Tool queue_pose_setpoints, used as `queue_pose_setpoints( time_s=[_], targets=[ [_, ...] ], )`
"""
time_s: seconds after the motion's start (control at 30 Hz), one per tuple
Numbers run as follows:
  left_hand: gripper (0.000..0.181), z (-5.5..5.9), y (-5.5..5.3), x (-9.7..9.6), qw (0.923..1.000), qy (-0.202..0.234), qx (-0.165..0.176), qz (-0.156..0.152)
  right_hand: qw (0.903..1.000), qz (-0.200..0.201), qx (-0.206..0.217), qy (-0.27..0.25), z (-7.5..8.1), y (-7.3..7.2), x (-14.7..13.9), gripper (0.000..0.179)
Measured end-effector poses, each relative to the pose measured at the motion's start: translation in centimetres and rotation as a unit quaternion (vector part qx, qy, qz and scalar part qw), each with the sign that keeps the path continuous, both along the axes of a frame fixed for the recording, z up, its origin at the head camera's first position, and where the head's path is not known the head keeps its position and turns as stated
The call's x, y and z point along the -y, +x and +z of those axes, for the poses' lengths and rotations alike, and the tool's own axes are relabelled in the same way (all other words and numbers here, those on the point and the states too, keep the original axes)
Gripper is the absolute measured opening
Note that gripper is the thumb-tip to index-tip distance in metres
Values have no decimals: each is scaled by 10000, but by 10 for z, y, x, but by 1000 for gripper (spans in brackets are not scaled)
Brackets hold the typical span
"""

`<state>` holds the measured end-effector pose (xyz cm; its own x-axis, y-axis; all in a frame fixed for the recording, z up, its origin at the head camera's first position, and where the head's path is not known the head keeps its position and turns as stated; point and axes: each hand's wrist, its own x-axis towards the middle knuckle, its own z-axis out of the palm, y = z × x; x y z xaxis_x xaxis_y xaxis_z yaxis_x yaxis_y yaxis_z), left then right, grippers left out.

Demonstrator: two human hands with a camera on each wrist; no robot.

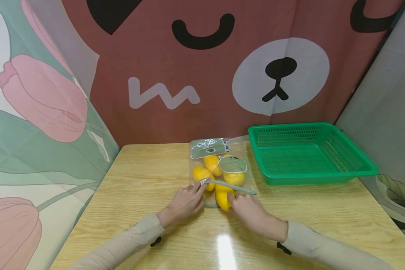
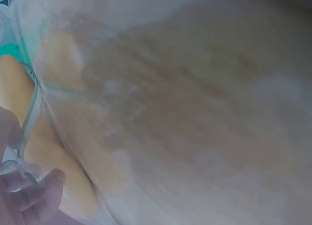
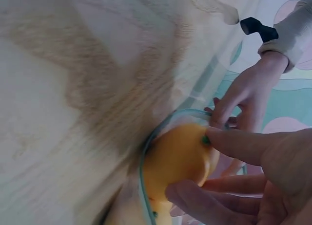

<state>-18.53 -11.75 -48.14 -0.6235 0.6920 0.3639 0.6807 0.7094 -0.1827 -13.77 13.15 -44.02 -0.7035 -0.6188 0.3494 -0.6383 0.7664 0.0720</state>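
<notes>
A clear zip bag with green cartoon prints lies on the table, its mouth facing me. Several yellow mangoes are inside it. My left hand pinches the bag's green-edged rim at the left of the opening. In my right hand is a mango at the bag's mouth, gripped between thumb and fingers. The right wrist view shows this mango with a green stem nub, framed by the bag's rim. In the left wrist view the bag's plastic lies close around more mangoes.
To the right of the bag stands a green plastic basket with mesh sides, near the table's back edge. The wooden table meets a brown bear-print curtain behind. Printed cloths hang on both sides.
</notes>
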Motion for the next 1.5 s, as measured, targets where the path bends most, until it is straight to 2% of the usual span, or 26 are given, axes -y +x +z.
queue_pose_setpoints(
  time_s=[0.13,0.3,0.6,0.8,0.93,1.1,1.27,1.5],
  targets=[
    [55,1,1,0,10000,-85,-30,33,9997,31,-207,-114,-5,-5,1,42],
    [57,1,2,0,9999,-104,-11,32,9995,55,-264,-193,-8,-9,2,39],
    [53,2,1,0,9999,-125,23,74,9991,-67,-404,-55,-13,-20,7,36],
    [52,4,3,0,9998,-133,92,62,9980,109,-611,-89,-11,-11,5,21],
    [55,2,2,0,9999,-74,122,48,9986,359,-375,-116,-4,0,5,18],
    [57,2,2,0,9999,-64,62,56,9982,570,-90,181,-1,9,8,25],
    [63,4,3,0,10000,-58,59,42,9979,612,-122,143,-4,8,10,30],
    [65,3,4,0,10000,-32,53,10,9980,614,-113,102,-9,0,12,36]
  ],
)
